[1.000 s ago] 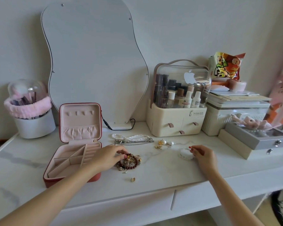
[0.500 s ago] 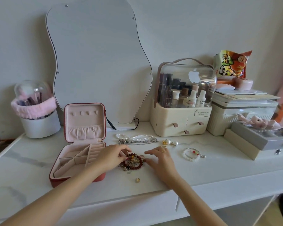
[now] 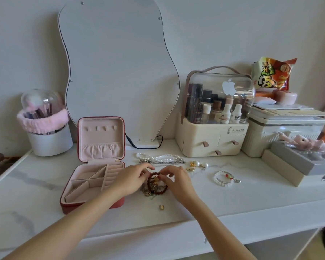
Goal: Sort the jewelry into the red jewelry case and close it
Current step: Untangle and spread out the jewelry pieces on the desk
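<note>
Head view: red case (image 3: 94,184) lies open on the white table (image 3: 233,201), lid upright, pink compartments holding nothing visible. Just right of it sits a tangle of jewelry topped by a red bead bracelet (image 3: 156,184). Both hands meet over that tangle — left hand (image 3: 132,180) and right hand (image 3: 174,180) each pinch the bracelet's far edge with fingertips. Pearl necklace (image 3: 158,158) and silver chain (image 3: 163,163) lie behind; earrings (image 3: 196,164) and white bracelet (image 3: 224,179) to the right; gold ring (image 3: 161,207) lies nearer, apart.
</note>
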